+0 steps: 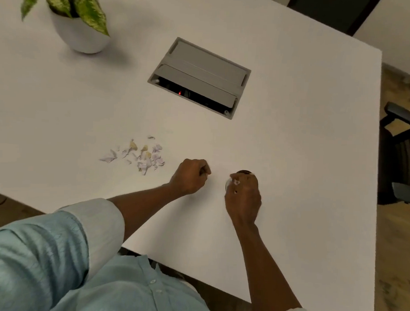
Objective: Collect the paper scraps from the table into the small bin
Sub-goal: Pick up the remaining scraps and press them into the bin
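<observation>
Several white, lilac and yellowish paper scraps (141, 156) lie loose in a patch on the white table (304, 140). To their right, my left hand (191, 176) rests on the table with its fingers curled; nothing shows inside it. My right hand (244, 198) hovers over the small bin (244, 172), hiding all but a dark rim and a pale left edge. Its fingertips pinch a few pinkish scraps (236, 182) above the bin.
A grey cable box (199, 77) with a half-open lid is set into the table beyond the scraps. A potted plant (80, 34) stands at the far left. A black office chair (401, 148) sits past the table's right edge.
</observation>
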The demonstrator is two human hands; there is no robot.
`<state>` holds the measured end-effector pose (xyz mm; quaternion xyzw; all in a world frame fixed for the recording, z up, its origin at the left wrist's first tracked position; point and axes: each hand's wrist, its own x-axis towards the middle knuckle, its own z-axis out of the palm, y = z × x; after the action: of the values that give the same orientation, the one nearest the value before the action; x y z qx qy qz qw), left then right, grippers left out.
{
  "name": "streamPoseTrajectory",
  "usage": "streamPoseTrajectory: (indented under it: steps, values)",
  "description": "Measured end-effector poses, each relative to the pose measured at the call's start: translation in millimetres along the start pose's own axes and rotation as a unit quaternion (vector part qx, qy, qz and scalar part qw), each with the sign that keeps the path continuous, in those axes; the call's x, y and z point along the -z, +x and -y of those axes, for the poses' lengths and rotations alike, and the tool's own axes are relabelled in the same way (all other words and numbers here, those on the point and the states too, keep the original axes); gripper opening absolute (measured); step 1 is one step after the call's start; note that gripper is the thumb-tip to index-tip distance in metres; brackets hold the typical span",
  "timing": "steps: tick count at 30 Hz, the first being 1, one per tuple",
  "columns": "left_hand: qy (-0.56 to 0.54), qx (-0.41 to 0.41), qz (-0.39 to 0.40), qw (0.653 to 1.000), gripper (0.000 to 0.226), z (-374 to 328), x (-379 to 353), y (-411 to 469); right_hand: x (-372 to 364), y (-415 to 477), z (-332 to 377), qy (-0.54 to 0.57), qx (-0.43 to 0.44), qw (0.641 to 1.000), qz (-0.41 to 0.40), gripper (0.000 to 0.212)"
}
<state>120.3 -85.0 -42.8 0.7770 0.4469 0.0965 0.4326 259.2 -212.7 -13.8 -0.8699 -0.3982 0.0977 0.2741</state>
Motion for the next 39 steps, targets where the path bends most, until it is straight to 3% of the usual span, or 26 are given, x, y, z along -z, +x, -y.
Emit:
streamPoseTrajectory:
  steps: [4, 8, 11, 14, 22, 26, 33, 39]
  values:
    - [0.05, 0.076, -0.034, 0.995, 0.018, 65.4, 35.0, -26.9, -30.7, -27.9, 19.2, 0.005, 0.061, 0.991, 0.118, 0.019]
    - [0.079, 0.177, -0.086, 0.977, 0.018, 114.4, 71.2, -55.5, -67.8, -59.3, 33.2, -0.022, 0.053, 0.971, 0.231, 0.028]
    - [0.111, 0.211, -0.103, 0.966, 0.014, 140.8, 96.4, -70.2, -91.1, -74.9, 44.7, -0.05, 0.027, 0.958, 0.282, 0.047]
    - [0.144, 0.228, -0.109, 0.957, 0.016, 165.6, 114.3, -78.0, -104.4, -81.8, 52.3, -0.081, -0.026, 0.961, 0.262, 0.066]
    - [0.193, 0.252, -0.088, 0.944, 0.08, 205.3, 138.6, -68.7, -127.5, -71.4, 40.6, -0.089, -0.139, 0.973, 0.161, 0.095]
    - [0.233, 0.228, -0.061, 0.943, 0.086, 208.9, 140.8, -57.8, -146.5, -68.2, 53.7, -0.037, -0.111, 0.977, 0.18, 0.086]
    - [0.221, 0.116, -0.004, 0.968, 0.091, 193.9, 132.2, -38.4, -177.5, -75.3, 116.4, -0.029, -0.032, 0.951, 0.307, 0.081]
    - [0.186, 0.091, 0.01, 0.978, 0.09, 174.5, 120.6, -23.4, -194.5, -77.1, 130.9, -0.064, -0.022, 0.958, 0.28, 0.067]
